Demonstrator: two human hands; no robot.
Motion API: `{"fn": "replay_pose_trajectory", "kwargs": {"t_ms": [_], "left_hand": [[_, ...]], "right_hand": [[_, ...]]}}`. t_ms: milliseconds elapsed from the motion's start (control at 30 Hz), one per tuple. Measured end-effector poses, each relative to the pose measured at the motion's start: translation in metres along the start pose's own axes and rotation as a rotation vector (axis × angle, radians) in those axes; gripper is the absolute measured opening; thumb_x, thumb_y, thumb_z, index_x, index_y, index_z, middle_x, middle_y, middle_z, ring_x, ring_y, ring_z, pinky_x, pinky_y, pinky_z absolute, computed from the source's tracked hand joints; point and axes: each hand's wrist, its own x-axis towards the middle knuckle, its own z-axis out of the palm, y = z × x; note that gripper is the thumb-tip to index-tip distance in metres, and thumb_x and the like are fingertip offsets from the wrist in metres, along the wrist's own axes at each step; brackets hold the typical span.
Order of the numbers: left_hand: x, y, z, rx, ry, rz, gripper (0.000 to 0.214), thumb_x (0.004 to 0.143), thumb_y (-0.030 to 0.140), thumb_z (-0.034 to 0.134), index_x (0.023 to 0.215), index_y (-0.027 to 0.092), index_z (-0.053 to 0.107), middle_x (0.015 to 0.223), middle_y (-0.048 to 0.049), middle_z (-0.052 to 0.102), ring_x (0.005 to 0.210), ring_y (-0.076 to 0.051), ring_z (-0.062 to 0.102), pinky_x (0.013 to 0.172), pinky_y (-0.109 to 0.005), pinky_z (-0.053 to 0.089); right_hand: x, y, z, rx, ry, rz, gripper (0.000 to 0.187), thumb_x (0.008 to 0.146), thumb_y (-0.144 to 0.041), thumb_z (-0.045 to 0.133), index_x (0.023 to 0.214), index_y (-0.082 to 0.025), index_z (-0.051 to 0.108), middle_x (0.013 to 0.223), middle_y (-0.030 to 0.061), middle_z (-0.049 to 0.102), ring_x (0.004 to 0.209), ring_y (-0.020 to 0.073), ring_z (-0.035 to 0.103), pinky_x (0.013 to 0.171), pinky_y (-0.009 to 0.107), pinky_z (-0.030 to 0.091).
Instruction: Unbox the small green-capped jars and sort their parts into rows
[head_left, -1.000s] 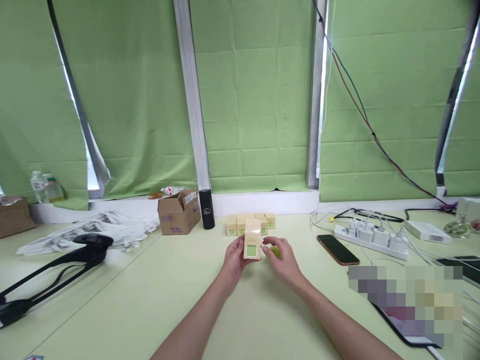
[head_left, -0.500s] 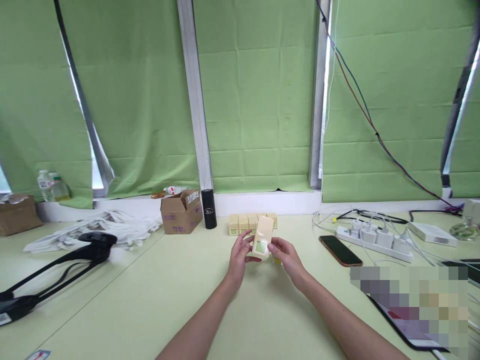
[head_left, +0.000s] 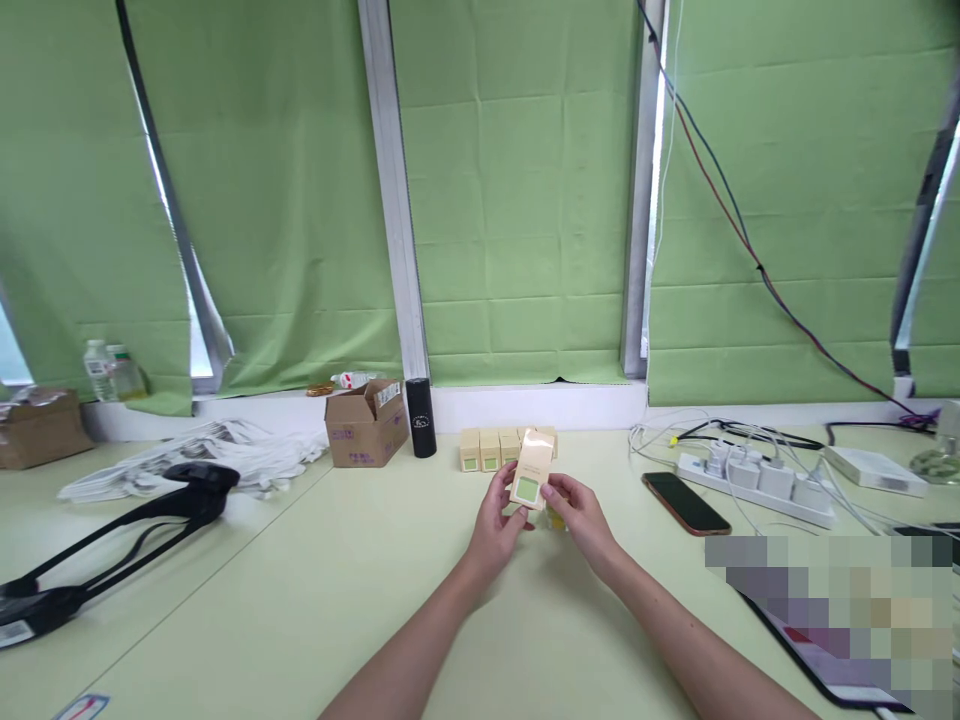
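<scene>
Both my hands hold one small cream box with a green label [head_left: 532, 469], tilted to the right above the pale green table [head_left: 315, 590]. My left hand [head_left: 498, 522] grips its lower left side. My right hand [head_left: 578, 512] pinches its lower right edge, and a small yellow-green object [head_left: 554, 519] shows under its fingers. Just behind stands a row of several similar cream boxes [head_left: 489, 449] near the window sill.
A black cylinder [head_left: 421, 418] and an open cardboard box [head_left: 366, 427] stand left of the row. White cloth [head_left: 202, 458] and a black strapped device [head_left: 120, 525] lie at the left. A phone [head_left: 685, 503], a power strip with chargers [head_left: 757, 477] and cables lie at the right.
The box in my hands has tilted from upright over to the right and risen slightly. My right hand moved from beside the box onto its edge; the green object is now mostly hidden.
</scene>
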Motion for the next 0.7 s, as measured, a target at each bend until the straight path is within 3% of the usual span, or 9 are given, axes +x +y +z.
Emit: {"fn": "replay_pose_trajectory", "kwargs": {"t_ms": [700], "left_hand": [[-0.0023,-0.0030,-0.0018,0.001,-0.035,0.026,0.064,0.092,0.038,0.063,0.148,0.027,0.035,0.147,-0.0157,0.047,0.122,-0.029,0.057,0.079,-0.033,0.060]], "right_hand": [[-0.0004,0.0115,-0.0014,-0.064,-0.032,0.002,0.061,0.078,-0.068,0.073,0.112,-0.018,0.070,0.095,0.0121,0.079,0.090,0.0294,0.072,0.078,0.037,0.053]]}}
